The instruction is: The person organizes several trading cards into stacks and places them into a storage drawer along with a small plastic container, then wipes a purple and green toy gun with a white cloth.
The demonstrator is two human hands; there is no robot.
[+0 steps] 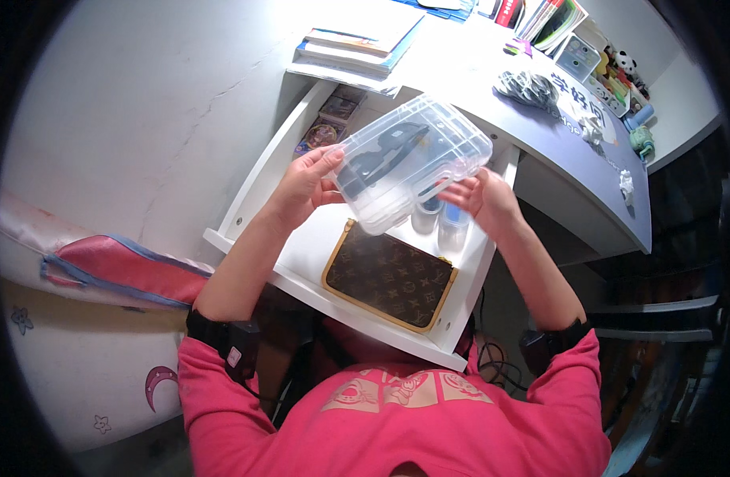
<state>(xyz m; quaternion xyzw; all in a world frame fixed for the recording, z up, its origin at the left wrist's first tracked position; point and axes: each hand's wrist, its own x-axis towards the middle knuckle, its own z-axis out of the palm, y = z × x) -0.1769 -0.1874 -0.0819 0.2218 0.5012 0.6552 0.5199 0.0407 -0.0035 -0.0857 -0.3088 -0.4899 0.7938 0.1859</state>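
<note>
A clear plastic case with a handle (pixel 413 161) is held tilted above an open white drawer (pixel 308 238). My left hand (pixel 311 182) grips its left edge, thumb on top. At its lower right side, near the handle, is my right hand (pixel 481 197), slightly blurred; whether its fingers grip the case is not plain. A dark object shows through the case; whether it lies inside or below cannot be told. In the drawer, a brown monogrammed pouch (pixel 392 277) with tan edging lies near the front. Beside it stand small clear containers (pixel 454 229), partly hidden by the case.
Small picture boxes (pixel 323 132) sit at the drawer's back left. Stacked books (pixel 359 47) rest on the desk behind. A bundle of cables (pixel 526 88) and crumpled tissues (pixel 626 186) lie on the grey desk mat (pixel 615 208). A wall borders the left.
</note>
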